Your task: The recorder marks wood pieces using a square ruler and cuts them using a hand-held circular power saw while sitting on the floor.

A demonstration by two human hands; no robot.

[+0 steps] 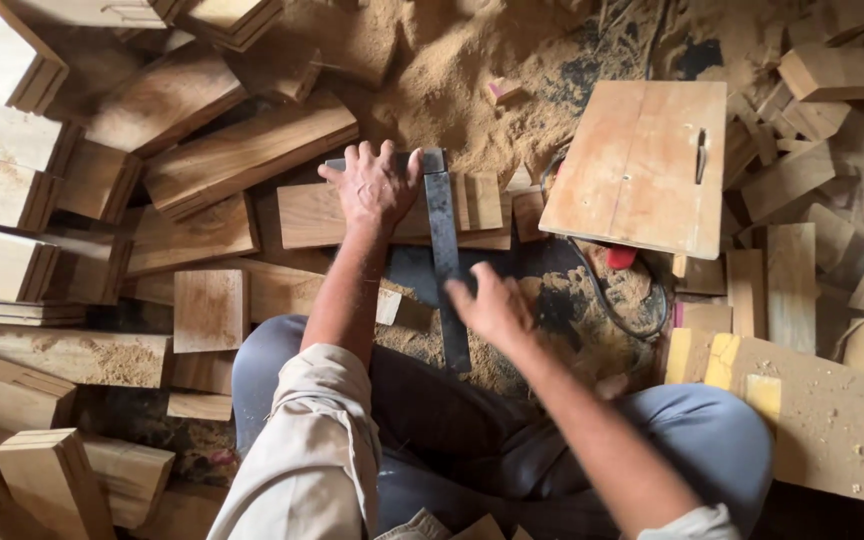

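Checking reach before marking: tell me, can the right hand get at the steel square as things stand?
Probably yes. The right hand is blurred right beside the square's long blade, nothing between them; the left hand presses its top end on the plank.

A try square [444, 255] lies across a short plank [302, 215] on the floor directly ahead of the seated person's knees, its blade running back toward the lap; the left hand [377, 185] rests on the plank and on the square's stock at the far end, while the right hand [492, 305] hovers just right of the blade. To the left, stacked wood blocks [42, 200] fill the floor; behind the plank lies a sawdust heap [452, 80]. To the right sits a flat board [642, 165] over a cable [602, 295], with more offcuts [812, 180] beyond it.
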